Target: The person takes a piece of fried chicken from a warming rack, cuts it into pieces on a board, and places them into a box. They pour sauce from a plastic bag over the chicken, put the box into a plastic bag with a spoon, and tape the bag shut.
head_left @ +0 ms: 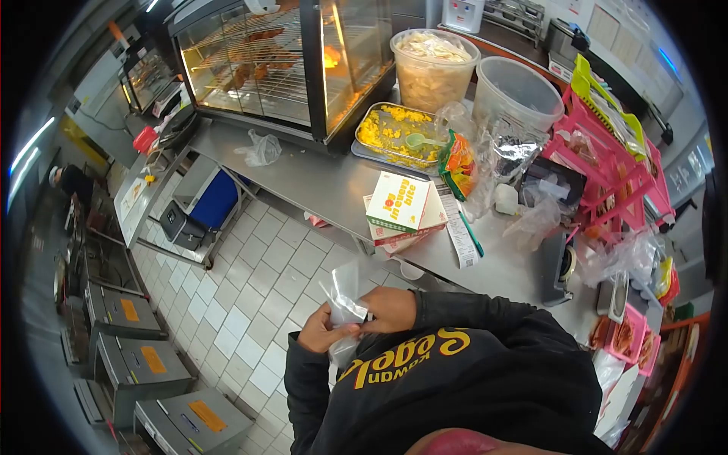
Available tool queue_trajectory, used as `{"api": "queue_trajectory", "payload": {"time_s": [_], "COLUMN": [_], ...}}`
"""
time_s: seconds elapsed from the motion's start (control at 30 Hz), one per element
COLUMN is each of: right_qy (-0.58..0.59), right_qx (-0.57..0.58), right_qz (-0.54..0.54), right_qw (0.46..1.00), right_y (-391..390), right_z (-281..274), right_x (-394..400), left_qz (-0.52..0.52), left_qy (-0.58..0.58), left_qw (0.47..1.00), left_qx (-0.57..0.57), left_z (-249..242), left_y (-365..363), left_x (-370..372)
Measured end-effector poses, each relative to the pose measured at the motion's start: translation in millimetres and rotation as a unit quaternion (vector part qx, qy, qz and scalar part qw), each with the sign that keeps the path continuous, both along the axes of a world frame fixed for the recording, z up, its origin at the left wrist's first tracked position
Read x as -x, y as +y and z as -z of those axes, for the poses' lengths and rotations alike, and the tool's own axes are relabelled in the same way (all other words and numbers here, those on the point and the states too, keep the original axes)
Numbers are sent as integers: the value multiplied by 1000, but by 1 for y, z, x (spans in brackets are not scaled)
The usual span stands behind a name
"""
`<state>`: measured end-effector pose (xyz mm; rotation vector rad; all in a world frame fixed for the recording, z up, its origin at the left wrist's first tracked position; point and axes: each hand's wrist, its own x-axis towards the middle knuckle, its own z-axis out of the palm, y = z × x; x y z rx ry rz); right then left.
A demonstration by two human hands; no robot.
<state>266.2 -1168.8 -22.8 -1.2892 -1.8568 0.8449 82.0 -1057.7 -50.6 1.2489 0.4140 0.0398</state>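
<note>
Your left hand [317, 334] and right hand [387, 309] both pinch a clear plastic bag [345, 299] at 6 o'clock, below the surface [303, 178]. It looks light, limp and slippery; hold it at the mouth edge.

Bright overhead light, strong fisheye bending, dark vignetted corners, slight blur.

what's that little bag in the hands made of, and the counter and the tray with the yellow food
Small clear bag, held by both the left hand and the right hand: thin glossy plastic film, see-through and crinkled. Long grey counter: looks like brushed stainless steel, with a dull sheen. Rectangular tray of yellow food: probably shiny metal, with a reflective rim.
</note>
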Motion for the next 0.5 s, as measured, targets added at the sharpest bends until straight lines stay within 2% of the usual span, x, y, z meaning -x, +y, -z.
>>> {"api": "queue_trajectory", "payload": {"time_s": [0.03, 0.1, 0.13, 0.17, 0.23, 0.27, 0.3, 0.33, 0.37, 0.4, 0.47, 0.5], "right_qy": [-3, 67, 39, 37, 62, 62, 40, 20, 22, 1, -21, 1], "right_qx": [1, 76, 86, 88, 72, 73, 55, 37, 39, 37, 36, 37], "right_qz": [-8, -59, -57, -65, -28, -35, -1, 34, 32, 51, 70, 148], "right_qw": [1000, 993, 994, 993, 995, 995, 998, 999, 998, 998, 997, 988], "right_y": [-1, -4, -6, -8, -11, -10, -9, -7, -5, -3, 4, 9], "right_z": [0, -10, -12, -8, 5, 11, 15, 18, 18, 16, 11, 6], "right_x": [-2, -5, -7, -9, -14, -19, -23, -25, -25, -24, -26, -32], "left_qz": [-8, -9, -45, -53, -138, -182, -187, -279, -364, -347, -357, -366], "left_qy": [-3, 42, 66, 64, 18, 88, 90, 8, -76, -133, -147, -162], "left_qw": [1000, 999, 994, 994, 989, 967, 966, 958, 928, 915, 902, 887], "left_qx": [1, -15, -72, -69, -47, -156, -154, -60, 33, 158, 195, 231], "left_z": [0, -2, -4, 1, 9, 7, 3, -5, -8, 15, 7, 2], "left_y": [-4, -12, -19, -24, -30, -34, -37, -38, -38, -24, -22, -19], "left_x": [3, 10, 12, 15, 21, 21, 19, 15, 13, 20, 9, 5]}}
